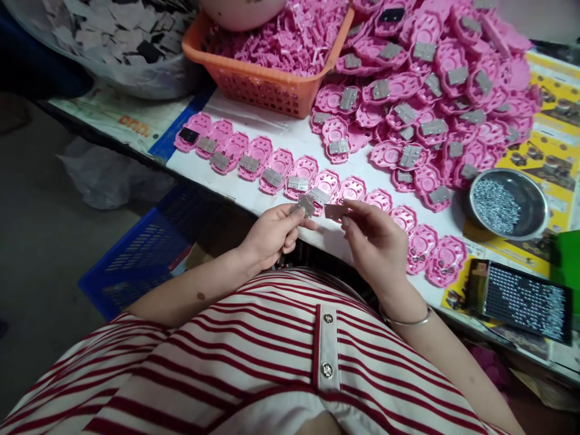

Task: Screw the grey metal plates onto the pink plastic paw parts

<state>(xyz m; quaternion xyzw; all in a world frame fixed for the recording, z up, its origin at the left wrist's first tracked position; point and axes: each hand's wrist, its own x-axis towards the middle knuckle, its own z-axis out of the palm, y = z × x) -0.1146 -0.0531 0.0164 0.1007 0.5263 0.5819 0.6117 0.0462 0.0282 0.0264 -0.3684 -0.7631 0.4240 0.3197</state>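
Note:
My left hand (272, 232) pinches a small grey metal plate (306, 205) between thumb and fingers, just above the table's front edge. My right hand (376, 238) pinches another small plate (334, 211) close beside it. Both hover over a row of pink plastic parts (276, 172) laid along the white table (290, 136); the left ones carry grey plates, the right ones (421, 248) show bare insides.
A heap of pink parts with plates (430, 90) lies at the back right. An orange basket (258, 87) holds small pink pieces. A steel bowl of screws (507, 205) and a black tray of screws (525, 302) stand at right. A blue crate (140, 254) sits below left.

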